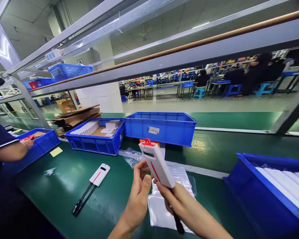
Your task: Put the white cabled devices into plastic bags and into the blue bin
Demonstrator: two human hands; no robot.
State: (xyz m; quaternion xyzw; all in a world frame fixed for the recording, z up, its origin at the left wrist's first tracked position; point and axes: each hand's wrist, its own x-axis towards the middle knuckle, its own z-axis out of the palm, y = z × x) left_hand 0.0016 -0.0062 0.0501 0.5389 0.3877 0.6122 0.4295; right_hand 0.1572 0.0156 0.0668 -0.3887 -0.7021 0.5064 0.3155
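Note:
My right hand (175,202) grips a white, flat device (157,164) by its lower end, holding it tilted above the bench. It has a red stripe, a small dark window and a red piece at its top; a black part hangs below the hand. My left hand (137,196) is beside it, fingers half curled and apart from the thumb, fingertips close to its left edge. Whether they touch it I cannot tell. Under my hands lies a stack of clear plastic bags (161,212). Left of them, a similar white device (100,175) with two black legs rests on the green bench.
Blue bins (160,131) stand along the back, one holding white boxes (87,127). At right, another blue bin (241,186) contains white wrapped items (284,179). Flattened cardboard (77,116) is piled behind. A co-worker's arm (10,149) reaches into a bin at left.

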